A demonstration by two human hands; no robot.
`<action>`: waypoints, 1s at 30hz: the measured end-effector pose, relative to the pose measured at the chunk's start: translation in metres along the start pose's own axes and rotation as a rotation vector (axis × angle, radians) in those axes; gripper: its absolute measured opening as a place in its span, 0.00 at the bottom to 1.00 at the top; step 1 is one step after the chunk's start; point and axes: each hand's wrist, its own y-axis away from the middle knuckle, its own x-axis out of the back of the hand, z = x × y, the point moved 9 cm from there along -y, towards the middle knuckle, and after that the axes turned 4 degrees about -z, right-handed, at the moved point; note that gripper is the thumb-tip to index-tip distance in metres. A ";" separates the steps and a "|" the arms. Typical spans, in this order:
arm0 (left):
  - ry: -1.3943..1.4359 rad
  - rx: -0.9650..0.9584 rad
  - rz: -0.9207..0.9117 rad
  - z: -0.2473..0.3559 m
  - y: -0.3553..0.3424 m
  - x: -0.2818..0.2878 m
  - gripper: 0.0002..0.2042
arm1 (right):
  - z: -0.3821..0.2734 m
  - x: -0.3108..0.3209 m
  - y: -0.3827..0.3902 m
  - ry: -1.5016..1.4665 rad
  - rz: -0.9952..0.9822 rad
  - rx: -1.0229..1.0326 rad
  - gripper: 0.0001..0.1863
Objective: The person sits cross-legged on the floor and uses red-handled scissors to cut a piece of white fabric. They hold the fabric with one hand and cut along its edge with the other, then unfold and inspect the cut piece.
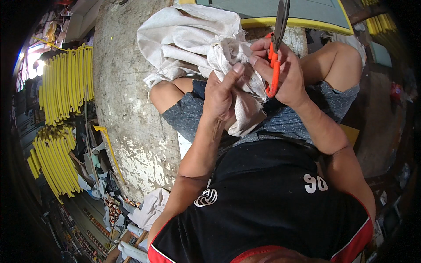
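Observation:
A bunched white cloth (pixel 188 37) with frayed edges spreads over the worn board and across my lap. My left hand (pixel 220 94) is closed on a gathered fold of it, thumb on top. My right hand (pixel 285 72) has a pair of scissors (pixel 275 57) with orange handles looped over its fingers, the dark blades pointing up and away from me. The thumb and fingertips of that same hand pinch at the cloth's edge beside my left thumb. What lies exactly between those fingertips is hard to make out.
I sit cross-legged by a large board (pixel 127 109) with peeling paint. A grey panel with a yellow frame (pixel 302 26) lies at the far side. Stacks of yellow-edged frames (pixel 66 85) stand at the left, near a yellow strip (pixel 109 149). Another crumpled cloth (pixel 151 208) lies at lower left.

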 end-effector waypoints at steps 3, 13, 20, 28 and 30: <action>-0.094 -0.036 0.018 0.004 0.000 -0.002 0.16 | -0.007 -0.002 0.003 0.060 0.014 0.041 0.12; 0.348 0.151 -0.025 -0.026 -0.006 0.000 0.19 | 0.019 0.004 -0.001 -0.111 0.037 -0.124 0.12; 0.420 0.154 -0.099 -0.030 -0.013 0.002 0.18 | 0.029 0.002 0.000 -0.310 0.051 -0.213 0.10; 0.124 0.008 -0.028 -0.005 -0.010 0.005 0.15 | 0.012 -0.003 -0.003 -0.091 -0.025 -0.120 0.11; 0.077 -0.013 -0.024 -0.004 -0.009 0.006 0.15 | 0.010 -0.002 -0.002 -0.075 -0.010 -0.100 0.12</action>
